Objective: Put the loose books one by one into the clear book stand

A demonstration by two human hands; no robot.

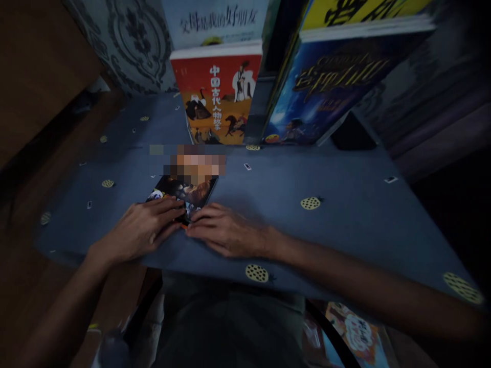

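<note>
A flat, dark booklet printed with animals lies on the table, its far end covered by a pixelated patch. A lion-like head and a small panda show on its face. At its near left edge, my left hand has its fingers over the cover and its thumb low at the bottom edge. My right hand grips the near right corner with bent fingers. The fingertips of both hands come close together there and hide part of the bottom edge.
A red book and a blue book stand upright at the back, with more books behind them. A dark tablet-like object is beside the blue book. The blue-grey tablecloth has a pineapple print. Below the table's front edge lies a colourful book.
</note>
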